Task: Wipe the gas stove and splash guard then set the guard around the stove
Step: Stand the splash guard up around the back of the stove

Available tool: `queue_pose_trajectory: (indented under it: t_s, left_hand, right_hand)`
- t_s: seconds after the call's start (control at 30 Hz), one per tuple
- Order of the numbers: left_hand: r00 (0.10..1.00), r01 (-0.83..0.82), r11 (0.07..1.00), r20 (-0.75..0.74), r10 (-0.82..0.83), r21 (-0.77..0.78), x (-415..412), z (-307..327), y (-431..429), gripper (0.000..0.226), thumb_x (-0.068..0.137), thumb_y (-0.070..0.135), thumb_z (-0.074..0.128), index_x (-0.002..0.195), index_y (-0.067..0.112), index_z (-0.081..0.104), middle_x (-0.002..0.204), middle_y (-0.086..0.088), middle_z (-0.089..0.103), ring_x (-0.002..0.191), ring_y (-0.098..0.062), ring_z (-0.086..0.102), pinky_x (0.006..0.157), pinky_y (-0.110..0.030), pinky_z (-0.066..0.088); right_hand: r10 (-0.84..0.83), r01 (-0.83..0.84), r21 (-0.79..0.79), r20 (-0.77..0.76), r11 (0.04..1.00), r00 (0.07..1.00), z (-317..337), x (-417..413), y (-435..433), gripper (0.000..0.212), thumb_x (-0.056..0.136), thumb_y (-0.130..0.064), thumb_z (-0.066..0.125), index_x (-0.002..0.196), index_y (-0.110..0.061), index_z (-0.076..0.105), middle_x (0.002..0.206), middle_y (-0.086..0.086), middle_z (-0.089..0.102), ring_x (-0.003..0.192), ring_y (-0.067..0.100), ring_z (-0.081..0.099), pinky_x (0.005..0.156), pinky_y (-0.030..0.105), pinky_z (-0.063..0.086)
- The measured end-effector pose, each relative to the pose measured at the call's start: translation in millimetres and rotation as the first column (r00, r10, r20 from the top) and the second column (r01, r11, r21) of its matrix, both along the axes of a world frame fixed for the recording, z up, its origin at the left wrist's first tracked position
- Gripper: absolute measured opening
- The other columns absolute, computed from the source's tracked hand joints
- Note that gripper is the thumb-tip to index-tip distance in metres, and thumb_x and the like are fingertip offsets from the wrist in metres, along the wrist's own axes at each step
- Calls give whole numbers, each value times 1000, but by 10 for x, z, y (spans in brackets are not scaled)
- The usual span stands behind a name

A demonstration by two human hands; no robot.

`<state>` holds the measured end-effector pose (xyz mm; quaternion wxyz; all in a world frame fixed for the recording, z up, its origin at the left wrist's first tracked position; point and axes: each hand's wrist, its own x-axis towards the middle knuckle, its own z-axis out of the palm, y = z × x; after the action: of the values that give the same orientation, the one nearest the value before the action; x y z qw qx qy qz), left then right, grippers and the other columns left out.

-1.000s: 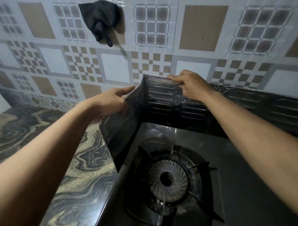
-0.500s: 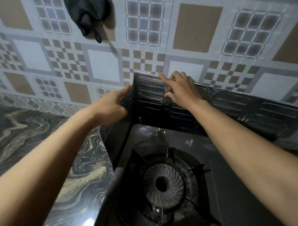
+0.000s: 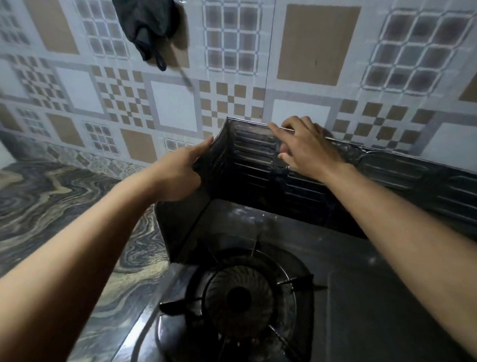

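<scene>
The splash guard [image 3: 258, 163] stands bent around the gas stove's [image 3: 360, 298] back-left corner, long panel running right along the back edge; the left hand [image 3: 177, 174] pinches the side panel nearest the fold; the right hand [image 3: 307, 147] rests open-fingered on the back panel's top edge.

The splash guard [image 3: 252, 153], right of centre, looks like thin embossed metal, dark and glossy with ribbed panels. The gas stove [image 3: 360, 298] top is smooth, shiny black. At left, the counter [image 3: 42, 216] shows polished swirled stone; a matt black cloth [image 3: 145, 18] hangs on glazed wall tiles [image 3: 318, 40].
</scene>
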<state>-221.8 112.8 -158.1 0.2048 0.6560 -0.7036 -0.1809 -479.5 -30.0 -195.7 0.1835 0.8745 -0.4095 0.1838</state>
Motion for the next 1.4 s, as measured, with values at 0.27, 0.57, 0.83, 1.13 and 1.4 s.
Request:
queue_pose_trajectory:
  t_s: [0.27,0.57,0.83,1.13,1.4]
  left_hand:
    - [994,-98,995,46,97,6,-1,5,-33,94,78,-11,49,157,31,20,148,-11,50,135,-30,46,102,-26,34]
    - [998,-54,998,16,54,28,102,79,-13,78,70,0,60,142,29,50,126,-1,67,112,-22,62,98,-40,50]
    - [983,-138,990,122,140,-21,185,21,-6,34,87,7,57,120,13,60,114,-13,67,104,-33,62,83,-37,48]
    - [966,-190,981,170,193,-32,133,-13,-11,29,92,8,54,119,15,56,108,-14,67,94,-33,61,75,-35,45]
    - [974,-192,981,123,190,0,212,-28,30,22,94,14,58,115,20,56,103,-11,68,92,-31,62,77,-37,49]
  right_hand:
    - [61,-57,-97,41,994,997,-16,219,-84,60,79,-4,73,137,-4,55,117,17,56,106,37,49,85,50,44]
    - [250,-239,180,-43,954,967,349,878,-62,78,90,-25,69,155,-32,26,165,2,19,147,28,24,116,50,26]
    - [341,-338,260,37,904,939,503,1183,-242,21,94,-24,66,113,-24,73,115,3,69,109,25,61,92,48,50]
    - [341,-344,265,57,901,938,449,1174,-279,30,98,-33,60,123,-20,69,117,4,69,112,24,59,82,30,40]
    - [271,-261,287,6,922,963,450,1219,-237,49,94,-39,64,141,-26,54,135,5,61,127,29,53,98,44,46]
